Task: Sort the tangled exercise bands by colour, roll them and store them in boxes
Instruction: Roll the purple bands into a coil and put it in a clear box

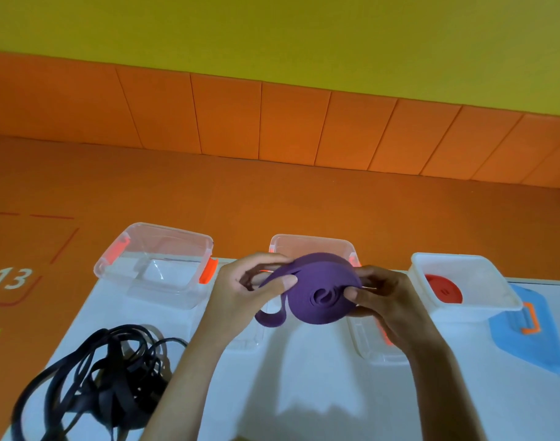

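Observation:
A purple band is wound into a thick flat coil, held above the white table in front of the middle clear box. My right hand grips the coil's right side. My left hand pinches the loose outer strip, whose tail loops down at the lower left. A tangle of black bands lies on the table at the near left. A rolled red band sits inside the white box on the right.
An empty clear box with orange clips stands at the back left. A blue lid lies at the right edge of the white table. Clear lids lie under my wrists. Orange floor and wall padding lie beyond.

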### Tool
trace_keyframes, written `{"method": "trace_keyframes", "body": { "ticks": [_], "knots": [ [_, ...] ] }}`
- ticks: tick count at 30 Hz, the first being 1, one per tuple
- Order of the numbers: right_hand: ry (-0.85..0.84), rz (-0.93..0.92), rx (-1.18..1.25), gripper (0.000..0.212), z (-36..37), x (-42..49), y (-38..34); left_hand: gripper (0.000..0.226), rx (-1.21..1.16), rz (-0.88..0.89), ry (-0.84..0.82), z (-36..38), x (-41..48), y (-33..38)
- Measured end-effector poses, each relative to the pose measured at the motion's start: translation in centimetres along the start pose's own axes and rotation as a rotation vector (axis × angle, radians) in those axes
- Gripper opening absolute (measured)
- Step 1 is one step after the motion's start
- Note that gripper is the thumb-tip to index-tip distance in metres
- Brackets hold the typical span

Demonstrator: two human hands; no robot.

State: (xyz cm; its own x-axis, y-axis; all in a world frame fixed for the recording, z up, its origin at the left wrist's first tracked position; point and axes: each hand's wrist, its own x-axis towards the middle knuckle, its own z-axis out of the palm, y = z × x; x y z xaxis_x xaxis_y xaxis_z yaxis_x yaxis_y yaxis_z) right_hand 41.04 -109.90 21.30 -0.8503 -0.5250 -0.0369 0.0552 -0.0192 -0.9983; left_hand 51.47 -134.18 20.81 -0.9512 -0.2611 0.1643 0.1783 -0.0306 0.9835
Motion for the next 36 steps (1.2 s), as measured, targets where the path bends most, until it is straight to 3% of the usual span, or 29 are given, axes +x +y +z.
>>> {"method": "trace_keyframes", "body": {
  "ticks": [6, 10, 13, 18, 21, 24, 30, 36],
  "knots": [
    [0.059, -0.009, 0.142, 0.051, 1.5, 0.3, -0.1, 0.024, -0.083, 0.002, 0.218, 1.2, 0.4, -0.6],
    [0.125, 0.041, 0.261, 0.019, 3.1, 1.0, 0.8, 0.028, -0.161, 0.018, 0.323, 2.0, 0.6, -1.1],
    [0.018, 0.086, 0.215, 0.024, 3.4, 1.0, 1.5, 0.029, -0.071, 0.013, 0.370, 1.7, 0.6, -1.6],
    [-0.102, 0.143, -0.002, 0.032, 1.8, 0.6, 1.7, 0.026, -0.126, -0.062, 0.326, 0.9, 0.3, -2.8],
    [-0.028, 0.168, 0.016, 0.038, 1.3, 0.5, 2.1, 0.026, -0.162, -0.104, 0.294, 1.1, 0.3, -3.7],
    [0.053, 0.163, 0.027, 0.030, 1.2, 0.3, 2.6, 0.013, -0.192, -0.139, 0.266, 1.9, 0.5, -4.7],
    [0.200, 0.149, 0.053, 0.022, 1.3, -0.5, 3.5, 0.016, -0.206, -0.180, 0.328, 3.6, 1.1, -6.5],
    [0.372, 0.180, 0.247, 0.007, 1.7, -1.5, 4.6, 0.013, -0.353, -0.230, 0.394, 6.1, 1.5, -6.9]
  ]
}}
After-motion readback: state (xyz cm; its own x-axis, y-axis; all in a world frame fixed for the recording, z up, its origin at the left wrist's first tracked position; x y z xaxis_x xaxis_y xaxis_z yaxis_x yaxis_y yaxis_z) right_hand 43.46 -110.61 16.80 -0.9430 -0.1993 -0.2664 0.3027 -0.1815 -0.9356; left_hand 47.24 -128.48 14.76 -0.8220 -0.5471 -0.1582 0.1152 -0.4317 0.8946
